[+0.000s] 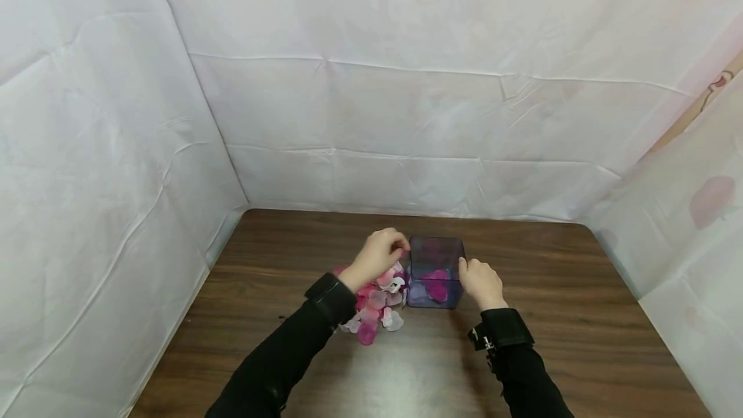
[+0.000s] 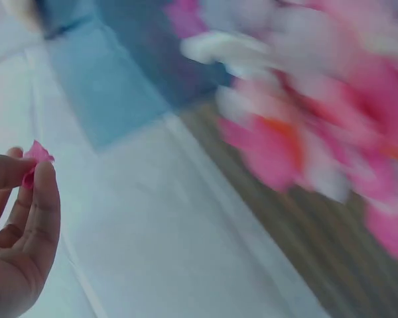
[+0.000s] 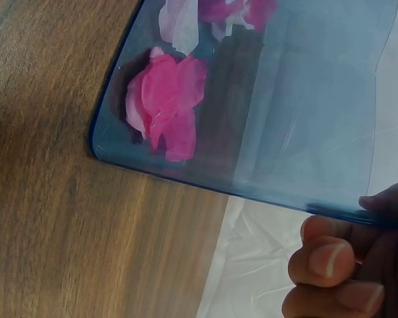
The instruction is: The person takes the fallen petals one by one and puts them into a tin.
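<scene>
My left hand (image 1: 377, 255) is raised over the left side of a clear bluish plastic box (image 1: 436, 251). Between its thumb and fingertips it pinches a small pink petal (image 2: 37, 154), plainest in the left wrist view. The box stands upright with several magenta and pale artificial petals (image 3: 164, 99) low inside. On its right wall my right hand (image 1: 483, 284) grips the rim, with the thumb on one side of the wall and curled fingers on the other. A heap of pink and white petals (image 1: 376, 302) lies just left of the box, partly behind my left forearm.
A brown wood-grain table (image 1: 580, 315) carries everything. White cloth sheets (image 1: 406, 115) hang behind it and at both sides. The heap spreads toward the table's front, close beside the box wall.
</scene>
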The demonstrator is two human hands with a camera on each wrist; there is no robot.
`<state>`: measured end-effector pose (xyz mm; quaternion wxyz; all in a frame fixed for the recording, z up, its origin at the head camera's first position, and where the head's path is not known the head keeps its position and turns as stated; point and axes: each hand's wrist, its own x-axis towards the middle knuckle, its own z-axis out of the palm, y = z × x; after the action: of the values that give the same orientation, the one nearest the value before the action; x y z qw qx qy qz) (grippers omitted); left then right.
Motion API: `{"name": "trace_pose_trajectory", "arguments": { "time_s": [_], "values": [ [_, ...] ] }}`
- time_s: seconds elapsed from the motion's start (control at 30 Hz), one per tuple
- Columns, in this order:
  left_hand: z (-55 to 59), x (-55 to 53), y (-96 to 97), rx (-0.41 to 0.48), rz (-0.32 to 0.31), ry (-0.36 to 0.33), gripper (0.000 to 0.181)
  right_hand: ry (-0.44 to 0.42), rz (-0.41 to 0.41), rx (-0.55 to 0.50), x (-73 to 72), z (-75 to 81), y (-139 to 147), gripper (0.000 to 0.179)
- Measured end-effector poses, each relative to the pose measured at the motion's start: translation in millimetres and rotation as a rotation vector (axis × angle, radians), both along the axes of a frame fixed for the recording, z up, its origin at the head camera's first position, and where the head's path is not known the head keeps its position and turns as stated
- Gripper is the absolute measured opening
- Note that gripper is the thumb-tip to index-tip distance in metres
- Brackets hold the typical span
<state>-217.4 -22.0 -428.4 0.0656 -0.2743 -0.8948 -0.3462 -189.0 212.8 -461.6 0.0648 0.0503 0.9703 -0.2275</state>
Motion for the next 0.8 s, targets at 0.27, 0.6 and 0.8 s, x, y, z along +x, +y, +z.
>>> {"name": "trace_pose_trajectory", "arguments": {
  "time_s": [0.27, 0.6, 0.8],
  "values": [
    [5.6, -2.6, 63.6, -0.118, -0.139, -0.052, 0.011, 0.011, -0.021, 0.018, 2.8, -0.7, 0.4, 0.046],
    [-11.2, 3.1, 69.1, -0.307, -0.161, -0.094, 0.009, 0.007, -0.025, 0.014, 5.4, -0.6, -14.0, 0.046],
    [-10.7, 4.3, 63.6, -0.362, -0.113, -0.071, 0.011, 0.004, -0.006, 0.019, 3.3, -0.5, -16.8, 0.046]
  ]
}}
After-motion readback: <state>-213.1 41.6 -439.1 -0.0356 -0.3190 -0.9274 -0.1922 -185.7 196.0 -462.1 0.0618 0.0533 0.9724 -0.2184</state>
